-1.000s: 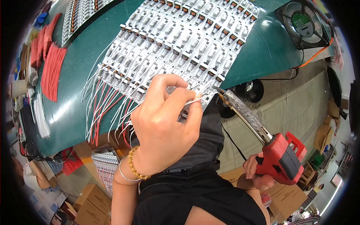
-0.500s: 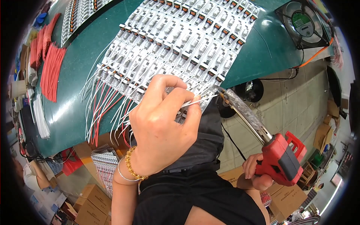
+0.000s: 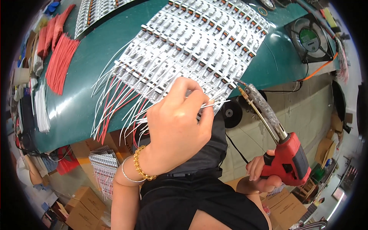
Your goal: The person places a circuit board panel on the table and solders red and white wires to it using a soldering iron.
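Between the thumb and fingers of my left hand (image 3: 178,124), white wires (image 3: 218,103) are pinched, their tips poking out to the right. That hand is closed over the near edge of a panel of small circuit boards (image 3: 199,42) on the green table. More white and red wires (image 3: 115,103) trail from the panel's near left edge. My right hand (image 3: 260,174) grips the handle of a red and black soldering gun (image 3: 287,161). Its metal barrel slants up to the left, and its tip stands close to the panel's near right corner, just right of the pinched wires.
Red wire bundles (image 3: 61,65) and a white wire bundle (image 3: 41,107) lie on the left of the green table (image 3: 84,76). A black fan (image 3: 308,38) stands at the far right. Finished-looking wired boards (image 3: 103,165) hang below the table edge; cardboard boxes (image 3: 86,207) are on the floor.
The soldering gun's tip has drawn away from the wire ends, up and to the right. My left hand keeps its pinch. The whole view has shifted slightly.
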Demonstrator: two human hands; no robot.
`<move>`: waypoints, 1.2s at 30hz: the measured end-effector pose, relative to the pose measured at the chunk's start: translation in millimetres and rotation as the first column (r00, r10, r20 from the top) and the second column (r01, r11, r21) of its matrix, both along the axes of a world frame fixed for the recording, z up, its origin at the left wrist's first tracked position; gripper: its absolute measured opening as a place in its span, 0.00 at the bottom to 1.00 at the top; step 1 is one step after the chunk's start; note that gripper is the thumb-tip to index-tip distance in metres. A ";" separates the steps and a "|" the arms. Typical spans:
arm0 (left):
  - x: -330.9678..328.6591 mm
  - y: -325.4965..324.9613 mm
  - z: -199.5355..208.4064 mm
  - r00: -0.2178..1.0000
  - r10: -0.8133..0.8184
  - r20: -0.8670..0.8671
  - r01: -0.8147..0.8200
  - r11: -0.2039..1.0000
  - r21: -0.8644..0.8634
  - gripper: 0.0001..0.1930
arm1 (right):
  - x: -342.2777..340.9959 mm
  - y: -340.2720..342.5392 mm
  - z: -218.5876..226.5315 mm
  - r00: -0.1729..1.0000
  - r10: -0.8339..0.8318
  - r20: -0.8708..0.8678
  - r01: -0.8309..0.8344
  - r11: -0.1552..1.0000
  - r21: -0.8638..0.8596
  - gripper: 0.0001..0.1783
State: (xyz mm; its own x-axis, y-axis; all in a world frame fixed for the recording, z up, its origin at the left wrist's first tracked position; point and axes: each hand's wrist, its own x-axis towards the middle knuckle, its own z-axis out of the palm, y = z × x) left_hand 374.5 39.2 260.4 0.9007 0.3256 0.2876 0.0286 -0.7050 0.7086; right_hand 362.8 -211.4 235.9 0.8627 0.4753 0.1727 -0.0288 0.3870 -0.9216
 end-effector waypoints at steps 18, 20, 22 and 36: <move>-185.1 329.6 9.5 0.588 0.802 -0.101 -0.744 0.586 0.321 0.10 | 20.0 43.6 17.8 0.963 -0.265 0.047 0.269 0.948 -0.168 0.43; -176.1 328.3 7.5 0.586 0.780 0.220 -0.576 0.210 0.790 0.10 | 23.1 47.0 18.2 0.961 -0.262 0.093 0.275 0.944 -0.180 0.43; -150.4 320.4 11.0 0.737 0.659 0.148 -0.565 0.482 0.670 0.11 | 25.8 48.2 16.3 0.954 -0.263 0.144 0.288 0.937 -0.197 0.42; -21.6 281.3 -7.2 0.962 0.271 -0.020 -0.181 0.695 0.696 0.05 | 44.6 50.5 48.3 0.749 -0.278 0.602 0.541 0.781 -0.312 0.47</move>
